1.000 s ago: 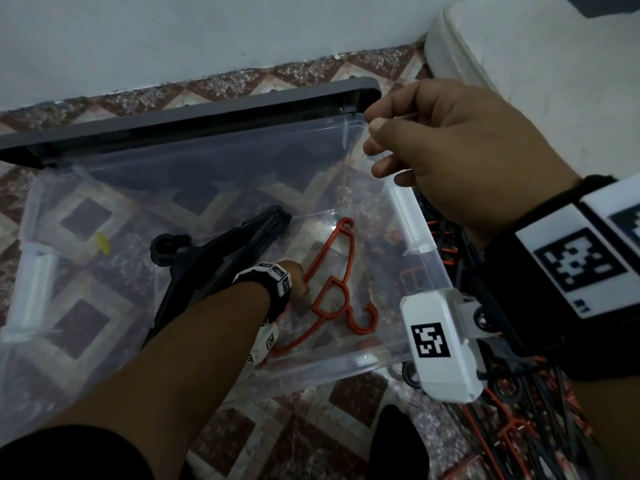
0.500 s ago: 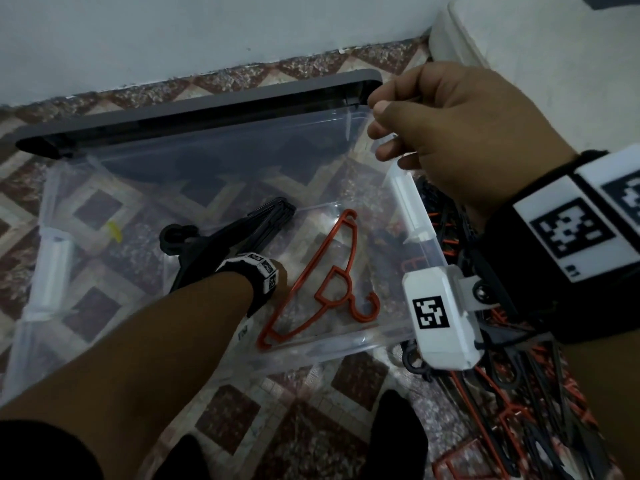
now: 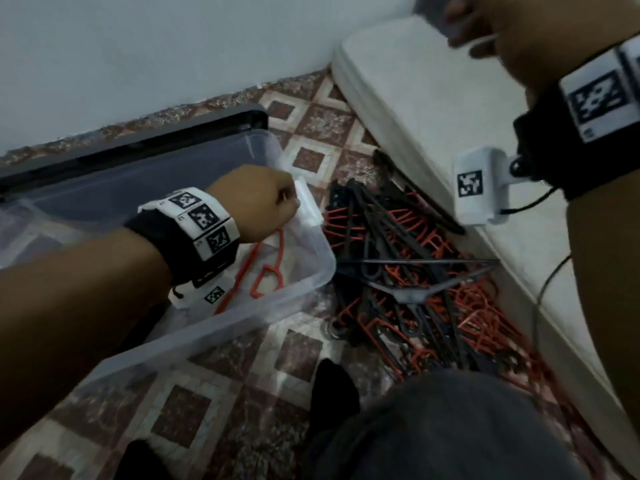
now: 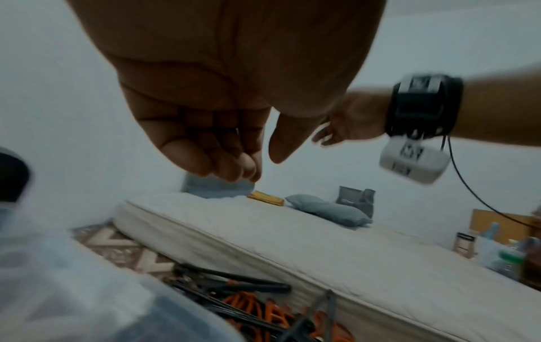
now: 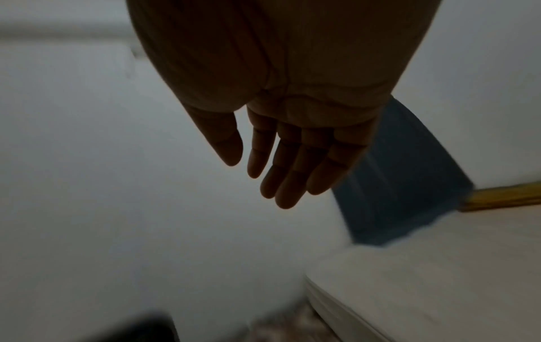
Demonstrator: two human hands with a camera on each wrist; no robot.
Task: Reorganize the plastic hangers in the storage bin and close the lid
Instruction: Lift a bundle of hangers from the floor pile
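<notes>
The clear storage bin (image 3: 308,284) stands open on the tiled floor, with its dark lid (image 3: 138,140) propped behind it. One red hanger (image 3: 268,268) lies inside near the right end. My left hand (image 3: 287,199) hovers over the bin's right rim by the white latch (image 3: 306,206). In the left wrist view the left hand (image 4: 260,166) has loosely curled fingers that hold nothing. My right hand (image 3: 460,26) is raised high at the top right over the mattress. The right wrist view shows the right hand (image 5: 257,171) with straight fingers and nothing in it. A pile of black and red hangers (image 3: 398,271) lies right of the bin.
A white mattress (image 3: 415,98) borders the hanger pile on the right, with a wall behind it. My grey-clad knee (image 3: 450,427) and a black-socked foot (image 3: 332,382) are in front of the pile. A cable (image 3: 540,296) hangs across the mattress edge.
The left hand has come up from the red hanger on the bin's floor to its right rim. The right hand has left the bin's far corner, risen to the right and straightened its fingers.
</notes>
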